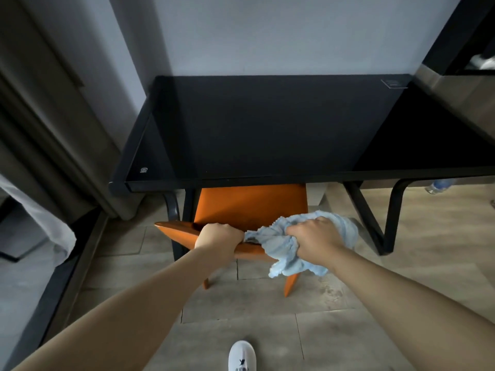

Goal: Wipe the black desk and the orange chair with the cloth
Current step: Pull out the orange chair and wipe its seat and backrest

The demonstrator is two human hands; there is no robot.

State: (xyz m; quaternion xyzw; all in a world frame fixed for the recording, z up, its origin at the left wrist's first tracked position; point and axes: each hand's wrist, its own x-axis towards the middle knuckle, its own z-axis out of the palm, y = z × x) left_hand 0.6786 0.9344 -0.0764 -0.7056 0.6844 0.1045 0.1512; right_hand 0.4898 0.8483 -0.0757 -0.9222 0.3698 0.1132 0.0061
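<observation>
cloth (284, 253) bunched in right hand (313, 241), on chair (249, 204)

There is just one camera, worn on the person's head. It looks forward and down from high up. Both arms reach out from the bottom edge, so the left hand (218, 235) and right hand (314, 236) are close. The chair (249, 202) sits right below, the desk (267, 124) is a bit farther, and the wall (281, 33) is at the top. The wide view bends the edges.
</observation>
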